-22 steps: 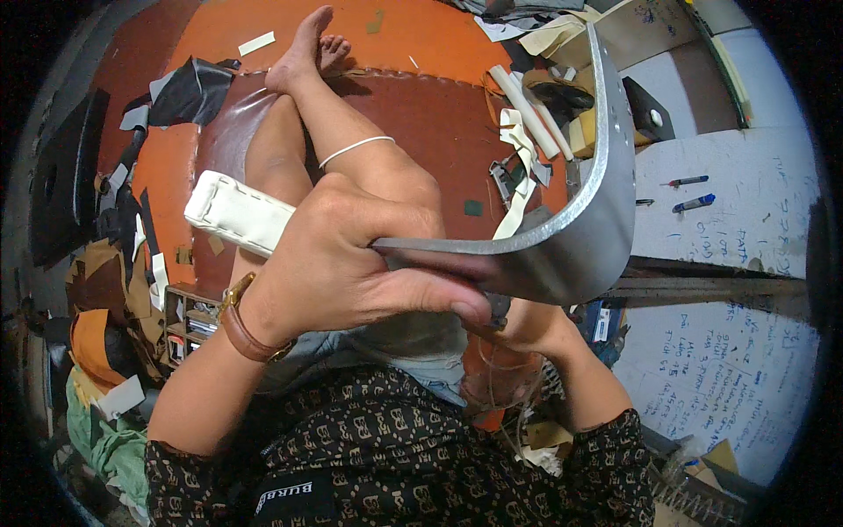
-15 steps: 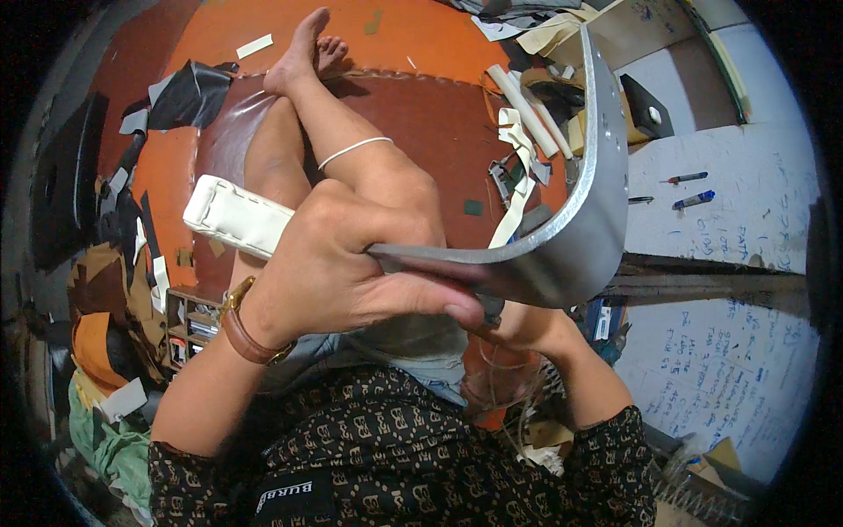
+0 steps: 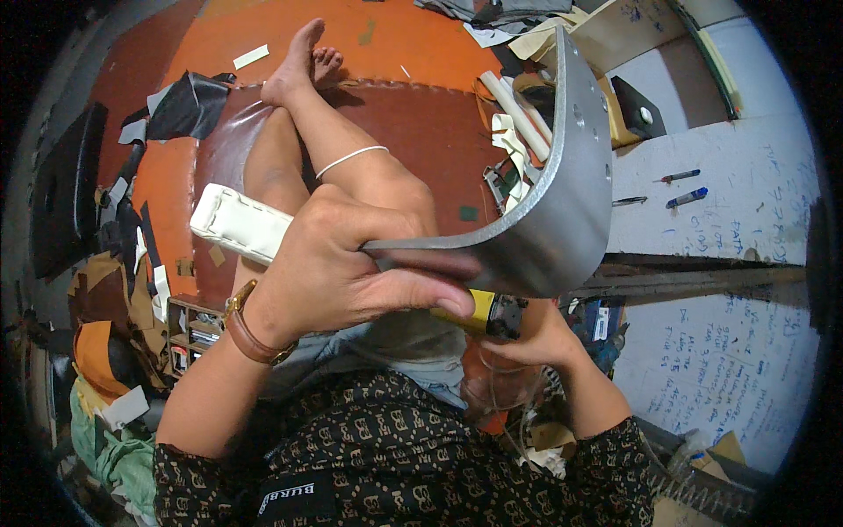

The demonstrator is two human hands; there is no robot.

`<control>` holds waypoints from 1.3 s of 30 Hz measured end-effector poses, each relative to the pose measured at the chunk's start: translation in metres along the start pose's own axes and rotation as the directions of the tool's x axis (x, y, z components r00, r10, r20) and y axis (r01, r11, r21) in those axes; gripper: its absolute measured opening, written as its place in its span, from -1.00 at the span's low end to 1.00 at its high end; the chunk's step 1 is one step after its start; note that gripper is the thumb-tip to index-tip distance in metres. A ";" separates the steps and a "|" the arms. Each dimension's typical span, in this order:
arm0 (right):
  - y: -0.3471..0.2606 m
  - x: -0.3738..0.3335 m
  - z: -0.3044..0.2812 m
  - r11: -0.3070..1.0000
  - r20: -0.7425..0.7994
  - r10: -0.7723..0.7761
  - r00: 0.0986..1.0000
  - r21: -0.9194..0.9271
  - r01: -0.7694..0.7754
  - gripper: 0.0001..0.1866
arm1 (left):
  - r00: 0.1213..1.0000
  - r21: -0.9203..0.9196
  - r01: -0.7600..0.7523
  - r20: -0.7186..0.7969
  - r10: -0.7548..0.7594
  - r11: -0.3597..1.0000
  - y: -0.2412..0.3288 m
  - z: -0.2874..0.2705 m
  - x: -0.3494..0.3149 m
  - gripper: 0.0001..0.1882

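Left hand point(image 3: 329, 268) grip closed round bent metal plate point(image 3: 575, 206), best held steady; right hand point(image 3: 543, 335) at yellow-black tool point(image 3: 488, 313), partly hidden, can't tell its grip.

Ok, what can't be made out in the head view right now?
All in the head view:
Whether the white bar joins the bent metal: covered by the left hand.
Part of the yellow-and-black tool: behind the left hand.
Most fingers of the right hand: behind tool and metal.
Contents of the wooden rack: too small.
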State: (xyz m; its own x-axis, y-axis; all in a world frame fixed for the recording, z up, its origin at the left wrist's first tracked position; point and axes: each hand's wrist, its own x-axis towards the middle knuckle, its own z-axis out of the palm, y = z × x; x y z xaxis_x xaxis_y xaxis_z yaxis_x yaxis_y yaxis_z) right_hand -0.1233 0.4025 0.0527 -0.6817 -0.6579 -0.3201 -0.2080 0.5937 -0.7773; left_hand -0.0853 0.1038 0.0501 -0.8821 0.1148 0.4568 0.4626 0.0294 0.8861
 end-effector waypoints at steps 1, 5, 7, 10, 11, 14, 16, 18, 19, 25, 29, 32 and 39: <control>0.000 -0.001 0.001 1.000 0.005 0.016 1.000 0.012 -0.016 -0.67 | 1.000 -0.010 0.006 -0.002 -0.006 1.000 0.000 0.001 -0.001 -0.68; 0.010 0.002 0.001 0.994 0.042 -0.098 0.994 -0.042 0.100 -0.67 | 1.000 0.003 -0.012 0.015 0.011 1.000 0.000 -0.002 -0.002 -0.70; 0.011 0.006 0.000 0.989 0.085 -0.120 0.989 -0.072 0.126 -0.63 | 0.999 0.014 -0.026 0.034 0.025 1.000 0.001 -0.004 -0.001 -0.71; 0.006 0.012 -0.001 0.998 0.151 -0.049 0.987 -0.018 0.052 -0.46 | 1.000 -0.026 -0.005 -0.002 0.005 1.000 0.001 -0.002 -0.004 -0.73; 0.006 0.013 -0.002 0.998 0.154 -0.060 0.986 0.021 0.058 -0.39 | 1.000 -0.005 -0.014 0.001 0.014 1.000 0.001 -0.003 -0.003 -0.74; 0.040 0.011 0.003 0.972 0.267 -0.006 0.964 -0.224 0.068 -0.23 | 0.999 0.025 -0.036 0.018 0.036 0.999 0.001 -0.005 -0.001 -0.73; 0.044 0.015 0.007 0.922 0.304 -0.009 0.953 -0.367 0.126 -0.20 | 0.999 0.035 -0.029 0.022 0.028 0.999 0.001 -0.005 -0.003 -0.72; 0.035 0.016 0.009 0.899 0.264 -0.083 0.961 -0.395 0.187 -0.22 | 0.999 0.039 -0.019 0.032 0.017 0.999 0.001 -0.006 -0.004 -0.72; 0.038 0.016 0.008 0.915 0.246 -0.109 0.963 -0.353 0.194 -0.24 | 0.999 0.037 -0.016 0.039 0.014 0.999 0.002 -0.006 -0.004 -0.72; 0.045 0.021 0.009 0.959 0.209 -0.161 0.965 -0.197 0.203 -0.32 | 0.999 0.132 -0.019 0.050 0.012 0.991 0.008 -0.009 -0.004 -0.72; 0.035 0.026 0.013 0.966 0.216 -0.169 0.962 -0.159 0.205 -0.39 | 0.999 0.122 0.002 0.051 -0.008 0.992 0.007 -0.008 -0.005 -0.73; 0.039 0.028 0.017 0.960 0.218 -0.204 0.954 -0.144 0.238 -0.42 | 0.999 0.085 0.009 0.034 -0.012 0.996 0.005 -0.004 -0.006 -0.73; 0.035 0.025 0.013 0.892 0.113 -0.363 0.925 -0.244 0.380 -0.47 | 0.998 0.058 0.048 0.049 -0.051 0.997 0.009 -0.003 -0.005 -0.74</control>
State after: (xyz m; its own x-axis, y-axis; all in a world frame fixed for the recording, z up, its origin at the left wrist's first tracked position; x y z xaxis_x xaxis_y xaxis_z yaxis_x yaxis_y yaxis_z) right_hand -0.1386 0.4007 0.0103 -0.4761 -0.8762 -0.0752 -0.6156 0.3931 -0.6830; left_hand -0.0767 0.1002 0.0562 -0.8990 0.1616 0.4070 0.4244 0.0923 0.9008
